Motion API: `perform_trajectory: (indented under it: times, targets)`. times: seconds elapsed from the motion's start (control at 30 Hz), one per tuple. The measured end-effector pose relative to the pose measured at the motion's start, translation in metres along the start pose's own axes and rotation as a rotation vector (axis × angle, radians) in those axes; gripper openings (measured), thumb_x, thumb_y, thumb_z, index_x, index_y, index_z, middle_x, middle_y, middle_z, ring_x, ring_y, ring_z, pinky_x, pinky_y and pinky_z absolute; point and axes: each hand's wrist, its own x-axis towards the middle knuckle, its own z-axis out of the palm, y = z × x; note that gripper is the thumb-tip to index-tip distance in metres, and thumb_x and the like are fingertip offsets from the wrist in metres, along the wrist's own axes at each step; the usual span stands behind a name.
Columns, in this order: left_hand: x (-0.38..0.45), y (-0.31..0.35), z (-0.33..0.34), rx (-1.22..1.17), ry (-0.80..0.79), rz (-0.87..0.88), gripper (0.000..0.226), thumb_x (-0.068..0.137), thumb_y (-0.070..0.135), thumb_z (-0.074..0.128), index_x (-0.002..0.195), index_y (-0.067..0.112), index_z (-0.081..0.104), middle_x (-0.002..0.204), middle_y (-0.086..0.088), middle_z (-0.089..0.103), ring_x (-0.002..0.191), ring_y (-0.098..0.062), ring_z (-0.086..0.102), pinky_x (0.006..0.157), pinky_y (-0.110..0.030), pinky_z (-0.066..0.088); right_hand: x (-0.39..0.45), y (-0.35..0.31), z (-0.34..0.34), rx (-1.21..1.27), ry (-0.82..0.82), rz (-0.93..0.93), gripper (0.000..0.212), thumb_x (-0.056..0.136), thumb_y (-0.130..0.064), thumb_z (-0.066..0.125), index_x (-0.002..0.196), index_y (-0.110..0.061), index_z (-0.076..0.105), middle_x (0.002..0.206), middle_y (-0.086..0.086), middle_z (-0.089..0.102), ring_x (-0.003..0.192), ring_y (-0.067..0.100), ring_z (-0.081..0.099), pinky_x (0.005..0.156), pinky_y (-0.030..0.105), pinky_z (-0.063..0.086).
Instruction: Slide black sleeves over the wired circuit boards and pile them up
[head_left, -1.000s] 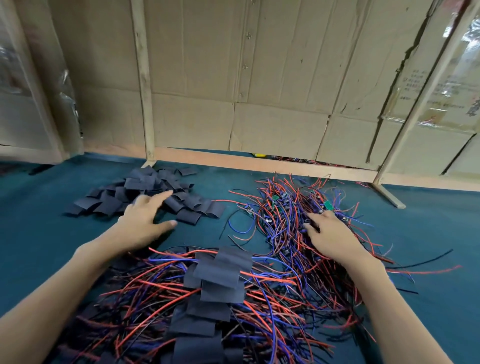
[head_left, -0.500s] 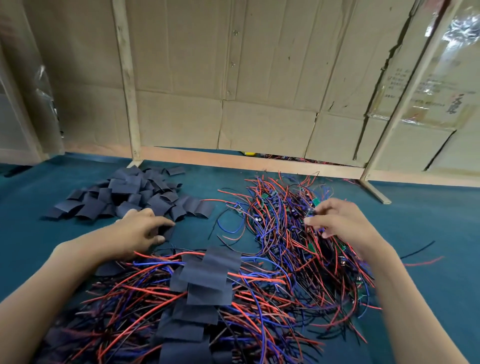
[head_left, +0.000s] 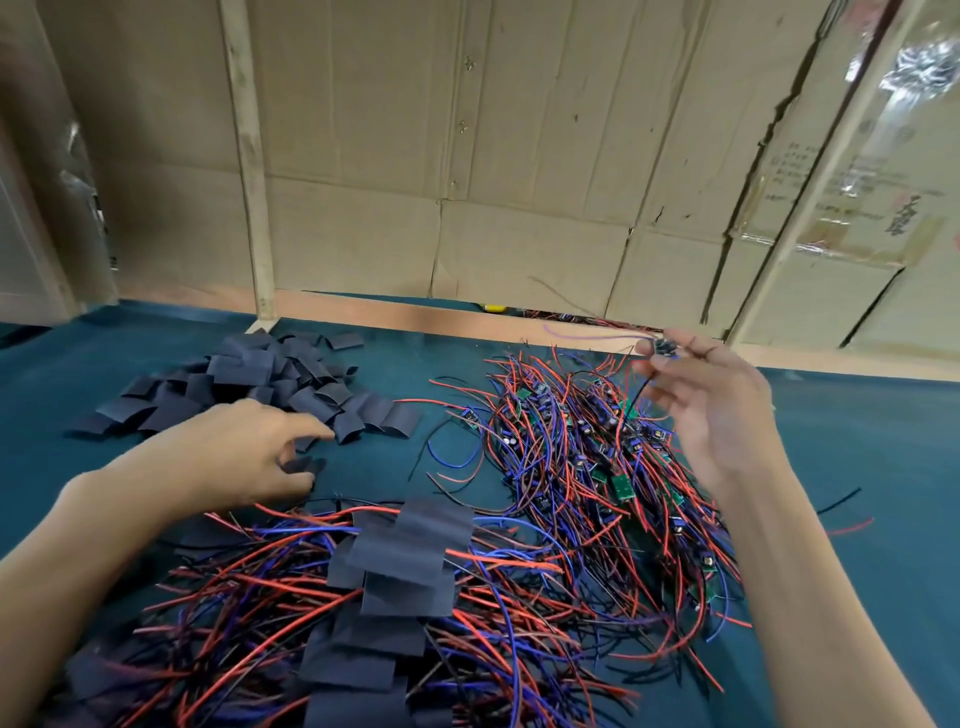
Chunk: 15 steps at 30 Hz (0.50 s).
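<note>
Right hand (head_left: 711, 410) pinching small dark wired board (head_left: 662, 347), blurred

Cardboard wall (head_left: 519, 156), wooden battens (head_left: 249, 156), teal tabletop (head_left: 857, 441).

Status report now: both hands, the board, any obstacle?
Left hand pinching one black sleeve beside the loose sleeve heap. Right hand raised, pinching one wired board. Sleeve not on yet. No obstacle between the hands.
</note>
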Motion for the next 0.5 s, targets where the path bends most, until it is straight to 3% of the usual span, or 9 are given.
perform_trajectory:
  times: [0.1, 0.2, 0.33, 0.5]
  targets:
    - [-0.007, -0.001, -0.016, -0.216, 0.152, -0.078, 0.052, 0.08, 0.048, 0.071, 0.129, 0.048, 0.055, 0.088, 0.025, 0.064, 0.081, 0.007, 0.057, 0.076, -0.02, 0.041, -0.003, -0.014, 0.009, 0.072, 0.013, -0.1, 0.028, 0.085, 0.012, 0.057, 0.106, -0.006, 0.062, 0.098, 0.018, 0.062, 0.093, 0.026, 0.071, 0.078, 0.027, 0.049]
    - [-0.017, 0.005, -0.035, -0.491, 0.369, -0.124, 0.048, 0.073, 0.038, 0.08, 0.116, 0.05, 0.063, 0.085, 0.027, 0.067, 0.083, 0.018, 0.058, 0.085, -0.013, 0.04, -0.009, -0.027, 0.018, 0.201, -0.056, -0.159, 0.026, 0.085, 0.013, 0.056, 0.104, -0.005, 0.062, 0.089, 0.018, 0.057, 0.09, 0.033, 0.069, 0.088, 0.037, 0.054]
    - [-0.028, 0.025, -0.06, -0.612, 0.51, -0.056, 0.048, 0.072, 0.026, 0.082, 0.112, 0.045, 0.067, 0.088, 0.021, 0.07, 0.084, 0.015, 0.063, 0.081, 0.005, 0.039, -0.018, -0.03, 0.032, 0.185, -0.157, -0.136, 0.024, 0.088, 0.012, 0.053, 0.099, -0.007, 0.063, 0.086, 0.014, 0.067, 0.087, 0.034, 0.068, 0.093, 0.041, 0.054]
    - [-0.037, 0.049, -0.078, -0.715, 0.571, 0.04, 0.051, 0.074, 0.013, 0.081, 0.115, 0.04, 0.068, 0.097, 0.011, 0.071, 0.09, 0.009, 0.067, 0.09, -0.001, 0.042, -0.028, -0.032, 0.047, 0.377, -0.19, -0.081, 0.025, 0.083, 0.013, 0.055, 0.093, -0.009, 0.063, 0.09, 0.016, 0.069, 0.1, 0.033, 0.069, 0.103, 0.042, 0.05]
